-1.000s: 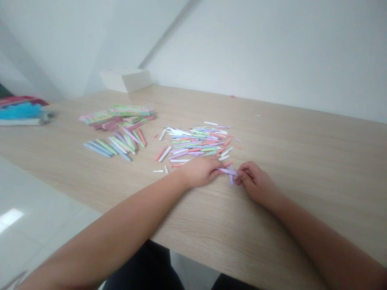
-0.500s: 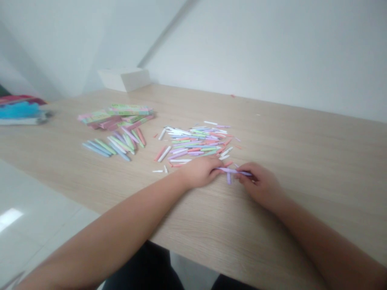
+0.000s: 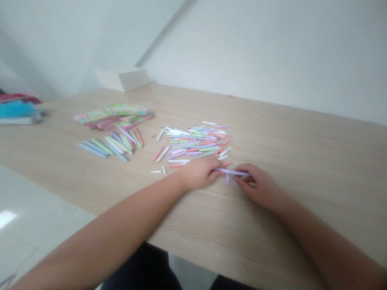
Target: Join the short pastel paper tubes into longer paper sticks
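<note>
Okay | left grip (image 3: 201,173) and right grip (image 3: 259,185) both pinch the slim lilac plastic-looking pen (image 3: 231,172) between them | I'd keep it level

wall (image 3: 272,52): pale | table (image 3: 317,149): light wood-grain | floor (image 3: 39,213): pale glossy tiles, bright reflection (image 3: 6,218)
</note>
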Available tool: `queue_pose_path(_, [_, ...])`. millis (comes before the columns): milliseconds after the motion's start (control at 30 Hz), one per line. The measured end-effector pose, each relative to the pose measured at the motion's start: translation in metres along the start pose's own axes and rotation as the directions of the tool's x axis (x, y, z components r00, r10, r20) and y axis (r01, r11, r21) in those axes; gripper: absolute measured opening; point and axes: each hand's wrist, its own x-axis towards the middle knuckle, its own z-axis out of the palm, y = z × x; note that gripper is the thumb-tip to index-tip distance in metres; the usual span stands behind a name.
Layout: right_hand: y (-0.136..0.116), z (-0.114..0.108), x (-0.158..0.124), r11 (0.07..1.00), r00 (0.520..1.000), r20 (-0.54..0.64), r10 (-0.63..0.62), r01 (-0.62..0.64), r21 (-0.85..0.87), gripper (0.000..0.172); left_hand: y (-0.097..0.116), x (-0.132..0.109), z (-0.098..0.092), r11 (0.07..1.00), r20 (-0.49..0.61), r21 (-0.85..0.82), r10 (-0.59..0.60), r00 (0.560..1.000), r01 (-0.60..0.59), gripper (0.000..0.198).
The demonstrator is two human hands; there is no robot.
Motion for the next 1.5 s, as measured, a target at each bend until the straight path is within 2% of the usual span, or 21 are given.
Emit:
queue_pose_path(100, [0.004, -0.003, 0.0, 0.987, 0.99, -0.052, -0.13, 0.124, -0.103, 0.018, 0.0, -0.001, -0.002, 1.0, -0.007, -0.022, -0.017, 1.0, 0.016, 0.035])
queue_pose_path(167, [0.005, -0.004, 0.0, 0.98, 0.992, -0.047, -0.114, 0.105, -0.167, 0.022, 0.0, -0.001, -0.002, 0.999, -0.015, -0.028, -0.016, 1.0, 0.015, 0.035])
queue_pose_path(367, [0.002, -0.009, -0.001, 0.945, 0.996, 0.074, -0.057, 0.077, -0.319, 0.032, 0.002, -0.002, -0.002, 1.0, -0.025, 0.009, 0.023, 0.999, -0.023, 0.038])
queue_pose_path(433, [0.001, -0.008, -0.002, 0.958, 0.995, 0.102, -0.009, 0.037, -0.284, 0.036, 0.001, -0.002, -0.002, 0.999, -0.021, 0.03, 0.042, 0.999, -0.041, 0.04])
queue_pose_path(533, [0.0, -0.004, -0.003, 0.99, 0.989, 0.124, 0.078, -0.063, -0.127, 0.037, -0.001, -0.003, -0.003, 0.998, 0.001, 0.044, 0.049, 0.999, -0.049, 0.041])
queue_pose_path(633, [0.0, -0.001, -0.004, 0.987, 0.988, 0.03, 0.153, -0.152, -0.046, 0.027, -0.002, -0.002, -0.003, 0.999, 0.002, 0.05, 0.008, 1.0, -0.008, 0.039])
queue_pose_path(733, [0.001, -0.003, -0.005, 0.984, 0.993, -0.015, 0.114, -0.115, -0.136, 0.027, -0.001, -0.002, -0.004, 0.999, 0.0, 0.034, -0.017, 1.0, 0.017, 0.038])
queue_pose_path(833, [0.001, -0.008, -0.005, 0.969, 0.998, 0.051, 0.023, -0.009, -0.246, 0.029, 0.0, -0.002, -0.004, 1.0, -0.001, 0.011, 0.008, 1.0, -0.008, 0.037])
queue_pose_path(900, [0.0, -0.009, -0.004, 0.963, 0.997, 0.079, 0.015, 0.007, -0.271, 0.034, 0.0, -0.003, -0.003, 1.0, -0.002, 0.008, 0.03, 1.0, -0.03, 0.039])
queue_pose_path(967, [-0.001, -0.008, -0.004, 0.972, 0.993, 0.103, 0.053, -0.028, -0.235, 0.04, 0.0, -0.003, -0.003, 0.999, 0.008, 0.013, 0.038, 0.999, -0.038, 0.04])
queue_pose_path(1067, [-0.002, -0.003, -0.005, 0.988, 0.977, 0.149, 0.15, -0.143, -0.062, 0.045, -0.001, -0.003, -0.003, 0.999, 0.028, 0.023, 0.029, 0.999, -0.029, 0.039])
queue_pose_path(1167, [-0.001, 0.001, -0.006, 0.977, 0.977, 0.07, 0.202, -0.206, 0.061, 0.027, -0.001, -0.003, -0.004, 0.999, 0.024, 0.033, -0.01, 1.0, 0.009, 0.036])
queue_pose_path(1267, [-0.001, 0.0, -0.007, 0.991, 0.992, -0.017, 0.127, -0.128, -0.048, 0.024, 0.0, -0.002, -0.005, 1.0, 0.011, 0.016, -0.026, 1.0, 0.025, 0.036])
queue_pose_path(1367, [-0.002, -0.004, -0.006, 0.981, 0.997, 0.054, 0.06, -0.049, -0.19, 0.029, 0.002, -0.003, -0.006, 1.0, 0.005, -0.006, -0.001, 1.0, 0.001, 0.036])
queue_pose_path(1500, [-0.003, -0.002, -0.004, 0.986, 0.982, 0.129, 0.134, -0.12, -0.116, 0.044, 0.0, -0.004, -0.005, 1.0, -0.001, 0.01, 0.007, 1.0, -0.007, 0.036])
